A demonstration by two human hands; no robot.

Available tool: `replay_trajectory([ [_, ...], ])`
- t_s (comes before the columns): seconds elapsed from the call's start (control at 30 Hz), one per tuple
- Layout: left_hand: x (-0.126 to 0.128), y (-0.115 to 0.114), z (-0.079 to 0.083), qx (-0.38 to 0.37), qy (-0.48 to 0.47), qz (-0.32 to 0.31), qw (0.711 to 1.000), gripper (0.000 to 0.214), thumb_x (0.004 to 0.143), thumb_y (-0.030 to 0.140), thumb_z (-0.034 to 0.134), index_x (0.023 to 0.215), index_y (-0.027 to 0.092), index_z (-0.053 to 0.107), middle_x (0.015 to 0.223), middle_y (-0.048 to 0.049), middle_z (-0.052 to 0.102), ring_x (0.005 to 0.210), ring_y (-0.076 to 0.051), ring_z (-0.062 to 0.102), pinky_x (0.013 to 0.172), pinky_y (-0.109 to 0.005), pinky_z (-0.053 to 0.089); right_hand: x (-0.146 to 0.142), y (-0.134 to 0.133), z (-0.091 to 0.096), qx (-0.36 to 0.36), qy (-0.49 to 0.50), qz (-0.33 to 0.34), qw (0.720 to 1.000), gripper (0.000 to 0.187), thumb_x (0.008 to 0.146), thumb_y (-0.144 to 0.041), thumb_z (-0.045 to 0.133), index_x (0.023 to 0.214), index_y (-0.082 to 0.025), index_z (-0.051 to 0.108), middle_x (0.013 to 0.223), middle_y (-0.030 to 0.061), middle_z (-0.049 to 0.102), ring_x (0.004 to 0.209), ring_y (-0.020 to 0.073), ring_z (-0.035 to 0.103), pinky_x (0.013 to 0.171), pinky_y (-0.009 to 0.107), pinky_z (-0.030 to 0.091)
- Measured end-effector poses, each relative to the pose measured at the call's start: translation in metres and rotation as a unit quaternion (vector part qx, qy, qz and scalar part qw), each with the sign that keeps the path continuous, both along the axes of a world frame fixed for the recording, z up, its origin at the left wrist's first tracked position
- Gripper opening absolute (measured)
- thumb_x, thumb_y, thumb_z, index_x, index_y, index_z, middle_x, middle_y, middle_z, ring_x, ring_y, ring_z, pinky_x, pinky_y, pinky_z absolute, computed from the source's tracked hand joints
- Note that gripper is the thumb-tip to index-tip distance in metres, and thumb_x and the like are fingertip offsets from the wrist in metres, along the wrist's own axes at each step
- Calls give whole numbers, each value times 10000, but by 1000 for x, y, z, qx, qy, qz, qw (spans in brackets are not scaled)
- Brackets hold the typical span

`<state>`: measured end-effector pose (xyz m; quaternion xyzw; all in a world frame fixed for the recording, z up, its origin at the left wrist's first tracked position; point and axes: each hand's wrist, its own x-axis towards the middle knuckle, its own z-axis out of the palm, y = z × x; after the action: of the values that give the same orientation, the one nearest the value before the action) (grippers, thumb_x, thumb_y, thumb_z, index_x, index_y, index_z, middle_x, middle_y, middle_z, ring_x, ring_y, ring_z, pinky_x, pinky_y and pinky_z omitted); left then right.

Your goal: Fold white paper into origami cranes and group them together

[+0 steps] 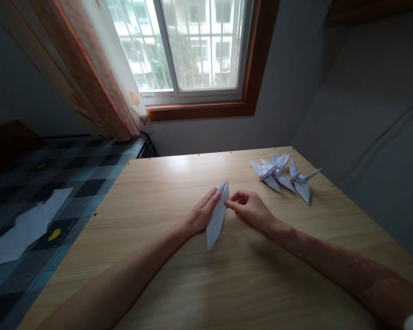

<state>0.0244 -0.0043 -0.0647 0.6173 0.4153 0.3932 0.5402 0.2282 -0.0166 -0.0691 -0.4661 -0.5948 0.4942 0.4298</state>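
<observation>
A folded white paper (216, 222), long and diamond-shaped with a narrow pointed top, is held up over the middle of the wooden table. My left hand (203, 211) grips its left edge, thumb on the near face and the other fingers largely hidden behind. On the opposite side, my right hand (246, 205) pinches the right edge a little below the top point with thumb and forefinger. Its remaining fingers are curled. Several finished white paper cranes (275, 172) lie beyond my right hand, one of them (300, 180) a little apart to the right.
The light wooden table (151, 192) reaches to the wall under a barred window (203, 46). Left of it is a bed with a checked cover (99, 178), where white paper sheets (30, 227) lie. A patterned curtain (99, 68) hangs at the window's left.
</observation>
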Motion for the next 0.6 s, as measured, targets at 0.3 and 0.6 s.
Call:
replay_trajectory([
  [0.3, 0, 3, 2, -17, -90, -26, 995, 576, 917, 577, 810, 1301, 179, 650, 1037, -44, 711, 827, -155, 642, 680, -225, 486, -4, 8, -8, 12, 162, -52, 985, 528, 708, -516, 983, 916, -238, 586, 786, -26, 719, 622, 142, 634, 593, 272, 502],
  [0.6, -4, 0, 3, 110, 35, 80, 990, 376, 914, 537, 828, 1055, 192, 779, 985, -74, 787, 850, -211, 723, 719, -299, 585, 6, 18, -8, 49, 183, -80, 979, 651, 719, -492, 993, 1195, -253, 618, 901, -3, 786, 735, 218, 774, 787, 375, 617],
])
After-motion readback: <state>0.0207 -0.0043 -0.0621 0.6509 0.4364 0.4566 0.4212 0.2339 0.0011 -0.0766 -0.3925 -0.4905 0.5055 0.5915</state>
